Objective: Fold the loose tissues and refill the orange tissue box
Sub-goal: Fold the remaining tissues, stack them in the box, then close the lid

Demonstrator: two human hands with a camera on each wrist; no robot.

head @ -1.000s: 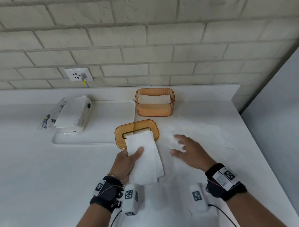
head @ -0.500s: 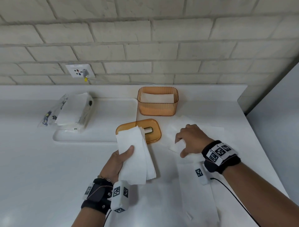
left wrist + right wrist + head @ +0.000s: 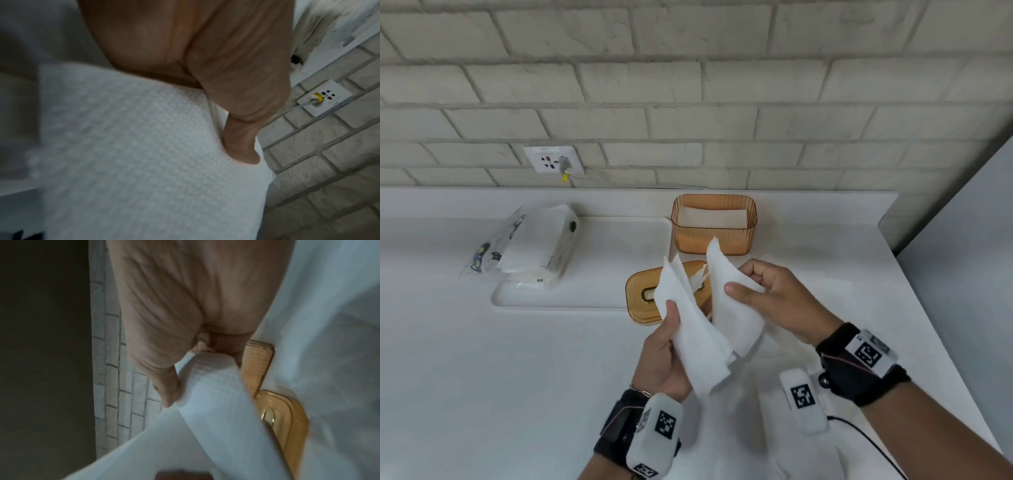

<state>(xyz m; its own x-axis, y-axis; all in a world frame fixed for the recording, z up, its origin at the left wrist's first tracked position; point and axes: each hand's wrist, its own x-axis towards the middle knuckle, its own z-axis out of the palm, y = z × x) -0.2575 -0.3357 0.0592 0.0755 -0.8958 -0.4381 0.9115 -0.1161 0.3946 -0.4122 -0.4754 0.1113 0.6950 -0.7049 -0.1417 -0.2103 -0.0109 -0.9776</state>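
The left hand [image 3: 664,356] gripped a stack of folded tissues [image 3: 695,329] from below, thumb pressed across the front face and the other fingers hidden behind the paper; the left wrist view showed that thumb dug into the embossed sheet. The right hand [image 3: 774,301] pinched a single tissue [image 3: 732,298] between thumb and curled fingers near its upper edge, the sheet hanging down and leaning against the stack. The right wrist view confirmed the paper wrapped over a finger with the thumb closing on it. Both bundles were held up off the counter [image 3: 482,377], just above the orange lid [image 3: 640,298], which lay flat with its slot facing up.

The step in hand looked like gathering: adding the freshly picked sheet to the folded stack before loading. The next move would call for squaring the loose sheet against the stack so the edges line up, then carrying the lot forward to the orange tissue box [image 3: 714,236], which stood open just behind the lid and already held some white tissue inside. Thin paper like this would likely flop and splay, so the pinch needs to stay firm while the left thumb makes room.

More unfolded tissues [image 3: 808,274] lay flat on the counter under and beyond the right hand, so folding was probably not finished. To the left, an opened tissue pack [image 3: 534,243] rested at the rim of a shallow white tray [image 3: 571,301]. A wall socket [image 3: 551,158] sat in the brick wall behind.
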